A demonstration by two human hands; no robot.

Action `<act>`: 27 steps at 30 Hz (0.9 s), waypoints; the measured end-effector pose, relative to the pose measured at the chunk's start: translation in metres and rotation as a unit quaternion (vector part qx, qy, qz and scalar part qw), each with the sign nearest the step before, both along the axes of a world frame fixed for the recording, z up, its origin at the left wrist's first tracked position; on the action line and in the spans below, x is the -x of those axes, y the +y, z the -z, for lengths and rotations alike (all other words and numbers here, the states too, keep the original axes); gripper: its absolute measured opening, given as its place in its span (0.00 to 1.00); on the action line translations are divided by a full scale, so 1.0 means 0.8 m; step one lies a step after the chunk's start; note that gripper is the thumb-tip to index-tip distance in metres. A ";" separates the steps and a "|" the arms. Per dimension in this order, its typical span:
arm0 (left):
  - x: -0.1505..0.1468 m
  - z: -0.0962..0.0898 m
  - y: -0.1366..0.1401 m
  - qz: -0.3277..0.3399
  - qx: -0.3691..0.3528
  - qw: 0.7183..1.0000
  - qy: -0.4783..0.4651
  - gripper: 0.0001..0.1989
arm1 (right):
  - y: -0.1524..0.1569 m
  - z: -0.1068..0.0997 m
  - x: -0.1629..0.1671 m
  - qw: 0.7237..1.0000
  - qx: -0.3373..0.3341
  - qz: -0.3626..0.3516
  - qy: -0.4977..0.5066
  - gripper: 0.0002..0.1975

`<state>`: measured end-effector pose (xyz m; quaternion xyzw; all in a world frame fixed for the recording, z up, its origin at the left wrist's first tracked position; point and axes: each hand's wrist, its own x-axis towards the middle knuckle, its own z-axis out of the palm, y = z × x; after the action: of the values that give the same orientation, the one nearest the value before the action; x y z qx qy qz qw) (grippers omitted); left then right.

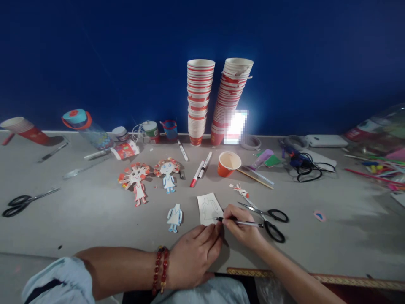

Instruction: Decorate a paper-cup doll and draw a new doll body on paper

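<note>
My right hand [242, 226] is closed around a pen [249, 223], its tip on a white piece of paper [209, 207]. A dress-shaped outline is drawn in thin lines on that paper. Flat on the table, my left hand [199, 253] presses the paper's lower edge with its fingers stretched out. Left of the paper lies a cut-out paper body [174, 217] edged in blue, without a head. Two paper dolls with fringed heads lie farther off, one in red [138, 183] and one in blue [168, 174]. Open scissors [268, 217] rest just right of my right hand.
Two tall stacks of paper cups [199, 101] stand at the back. A single orange cup [226, 166] sits nearer, beside two markers [201, 169]. More scissors [23, 202] and a bottle [90, 131] are at left. Black cable [308, 166] and colourful sticks [373, 175] lie at right.
</note>
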<state>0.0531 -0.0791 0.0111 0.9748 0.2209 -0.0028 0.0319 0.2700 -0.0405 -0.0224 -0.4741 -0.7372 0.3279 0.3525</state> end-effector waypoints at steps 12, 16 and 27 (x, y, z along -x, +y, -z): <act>0.000 -0.001 -0.001 0.000 -0.004 1.000 0.003 0.42 | -0.001 -0.003 0.000 1.000 0.000 0.015 -0.001 0.07; -0.001 -0.001 -0.001 0.001 0.000 1.000 0.005 0.42 | -0.001 -0.002 0.000 1.000 -0.001 0.023 -0.001 0.08; -0.001 -0.002 -0.001 -0.006 0.014 1.000 0.005 0.44 | -0.001 -0.006 0.000 0.999 -0.002 0.035 0.023 0.08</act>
<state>0.0539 -0.0800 0.0124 0.9729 0.2269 -0.0109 0.0439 0.2700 -0.0414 -0.0177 -0.4916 -0.7125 0.3247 0.3811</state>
